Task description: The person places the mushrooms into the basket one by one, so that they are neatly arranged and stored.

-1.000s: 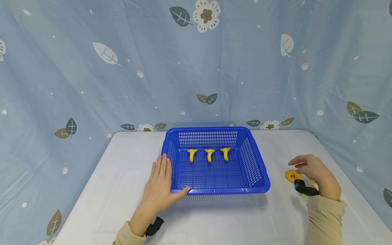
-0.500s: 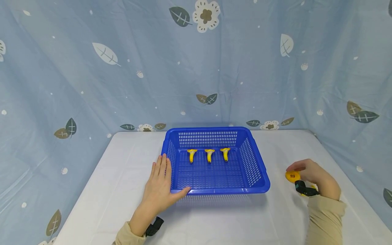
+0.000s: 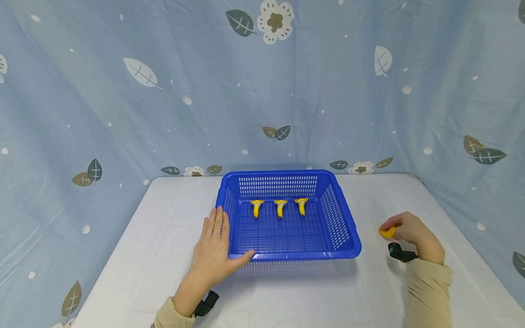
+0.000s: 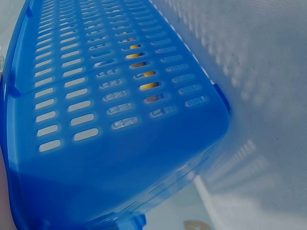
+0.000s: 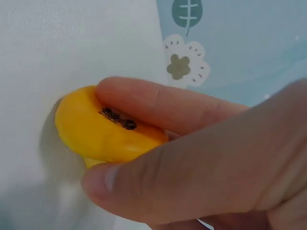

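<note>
My left hand (image 3: 211, 255) lies with straight fingers along the left side of a blue plastic basket (image 3: 293, 256), its thumb on the front rim. In the left wrist view the basket's slotted wall (image 4: 105, 167) fills most of the picture, with yellow glimpsed through the slots. Between thumb and fingers, my right hand (image 3: 414, 231) pinches a yellow-orange papaya piece (image 3: 387, 233) with dark seeds at its centre. The right wrist view shows the papaya piece (image 5: 81, 124) close up, over the white cloth. Its underside is partly hidden by the thumb.
Three small peeled bananas (image 3: 280, 208) lie in a row on the basket floor, toward the back. White cloth (image 3: 311, 296) covers the table. A blue curtain (image 3: 311, 91) with leaf patterns hangs behind the table.
My right hand has closed on the papaya piece and moved slightly left with it, tilting it. A yellow thing near the right wrist is now hidden. The left hand stays put.
</note>
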A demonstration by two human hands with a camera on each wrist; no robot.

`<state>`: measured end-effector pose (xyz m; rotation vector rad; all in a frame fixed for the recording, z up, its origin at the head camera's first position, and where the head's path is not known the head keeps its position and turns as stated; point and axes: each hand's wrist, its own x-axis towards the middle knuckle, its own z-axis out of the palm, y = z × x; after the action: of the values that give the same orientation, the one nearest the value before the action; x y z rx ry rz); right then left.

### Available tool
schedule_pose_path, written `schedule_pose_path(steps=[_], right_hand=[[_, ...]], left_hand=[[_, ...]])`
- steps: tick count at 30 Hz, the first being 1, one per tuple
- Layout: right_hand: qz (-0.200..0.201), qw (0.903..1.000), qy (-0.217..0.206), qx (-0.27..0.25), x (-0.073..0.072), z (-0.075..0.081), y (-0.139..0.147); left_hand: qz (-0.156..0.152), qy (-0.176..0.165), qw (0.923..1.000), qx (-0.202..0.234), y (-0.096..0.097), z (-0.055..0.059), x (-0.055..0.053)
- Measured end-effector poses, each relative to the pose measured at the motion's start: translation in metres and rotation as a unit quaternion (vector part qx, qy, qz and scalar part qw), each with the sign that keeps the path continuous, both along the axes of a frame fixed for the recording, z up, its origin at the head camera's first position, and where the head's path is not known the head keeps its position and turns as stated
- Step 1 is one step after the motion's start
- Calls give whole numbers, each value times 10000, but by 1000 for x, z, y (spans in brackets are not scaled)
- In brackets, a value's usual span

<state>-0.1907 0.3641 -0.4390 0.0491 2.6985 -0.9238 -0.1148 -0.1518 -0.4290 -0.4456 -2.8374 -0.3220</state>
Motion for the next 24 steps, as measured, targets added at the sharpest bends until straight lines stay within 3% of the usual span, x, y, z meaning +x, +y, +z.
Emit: schedule_pose_path(steps=[5,12,24], right_hand=[[-114,9998,93,108,-1,1,-3],[-141,9958,874,242,-2,0,-11],[-286,9956,887,-12,-7,-4,-23]], left_hand=[[4,10,10000,-30,0,0,0],[-4,20,10000,-26,-1,-1,0],[-4,40,10000,-5,-1,-2,0]])
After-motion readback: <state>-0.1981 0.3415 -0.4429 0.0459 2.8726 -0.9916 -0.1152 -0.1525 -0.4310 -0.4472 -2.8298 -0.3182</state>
